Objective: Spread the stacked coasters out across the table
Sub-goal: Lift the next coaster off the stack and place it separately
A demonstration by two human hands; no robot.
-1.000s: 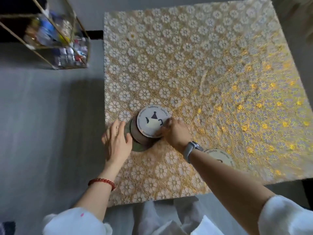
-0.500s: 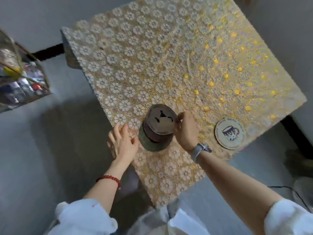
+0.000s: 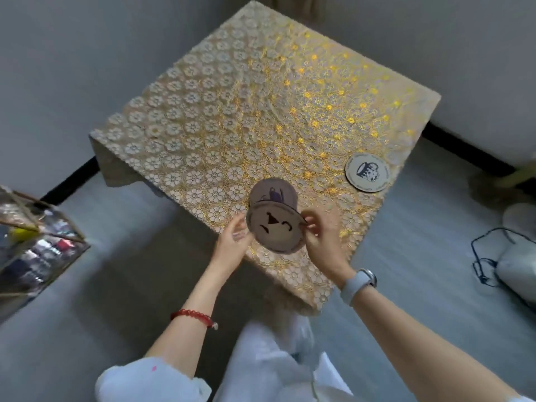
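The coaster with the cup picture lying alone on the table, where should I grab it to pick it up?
Take the cup coaster by its rim at the side facing the table edge. It lies flat on the lace cloth, so nothing sticks up; slide it slightly past that nearby edge, then pinch it top and bottom.

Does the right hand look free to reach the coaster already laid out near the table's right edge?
Probably not yet: the right hand is pinching the lifted coaster. The path to the laid-out coaster over the tablecloth looks clear.
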